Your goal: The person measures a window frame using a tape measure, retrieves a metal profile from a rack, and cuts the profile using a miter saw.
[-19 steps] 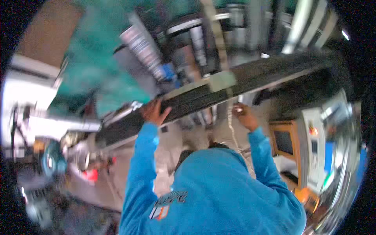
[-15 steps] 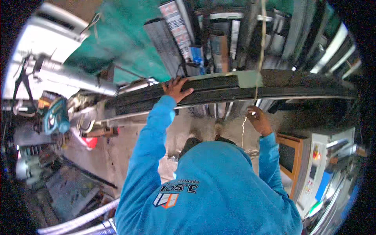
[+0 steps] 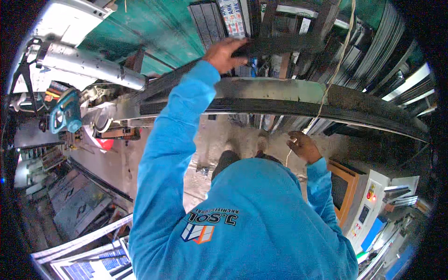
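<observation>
My left hand [image 3: 226, 55] is closed around a long dark profile [image 3: 284, 48], raised above the far edge of a narrow bench [image 3: 280, 88]. The profile slants from lower left to upper right and is blurred by motion. A second dark profile [image 3: 270, 106] lies along the bench's near side. My right hand [image 3: 304, 147] is on the near side of the bench, its fingers curled in a pinch on a thin pale cord [image 3: 338, 70]. That cord comes down from above, crosses the bench and dangles below the hand.
A teal power saw [image 3: 69, 114] and a silver cylinder [image 3: 93, 65] are at the left. Many dark profiles [image 3: 382, 46] stand upright beyond the bench. At the lower right is a pale machine cabinet [image 3: 366, 200] with a red button. Framed panels [image 3: 84, 252] lean at the lower left.
My left hand has gone from resting spread on the profiles to gripping one, lifting it off the bench and away from me. My right hand stays low with the cord, moving slightly nearer.
</observation>
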### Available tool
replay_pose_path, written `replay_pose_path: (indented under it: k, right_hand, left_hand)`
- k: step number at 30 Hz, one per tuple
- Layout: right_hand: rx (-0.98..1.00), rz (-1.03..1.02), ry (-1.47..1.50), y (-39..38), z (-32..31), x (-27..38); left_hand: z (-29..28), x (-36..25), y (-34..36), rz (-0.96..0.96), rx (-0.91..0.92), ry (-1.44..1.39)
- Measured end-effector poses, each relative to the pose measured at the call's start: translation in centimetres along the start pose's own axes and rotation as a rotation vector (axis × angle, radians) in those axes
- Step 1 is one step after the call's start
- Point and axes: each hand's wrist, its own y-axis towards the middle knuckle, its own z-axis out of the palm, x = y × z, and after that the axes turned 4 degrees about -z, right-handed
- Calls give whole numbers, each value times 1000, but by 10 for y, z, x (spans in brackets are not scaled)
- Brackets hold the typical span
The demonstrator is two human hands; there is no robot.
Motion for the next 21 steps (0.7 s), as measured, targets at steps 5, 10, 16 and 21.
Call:
replay_pose_path:
  k: [5, 10, 16, 21]
  right_hand:
    - [105, -9, -62, -2, 9, -21]
    - [93, -68, -70, -3, 12, -47]
    - [88, -47, -155, -3, 24, -60]
    - [129, 26, -148, -15, 38, -53]
  left_hand:
    - [-93, -52, 60, -47, -173, -102]
    - [-142, -78, 75, -62, -277, -318]
    - [-119, -21, 56, -76, -352, -146]
    - [-72, 60, 19, -93, -506, 36]
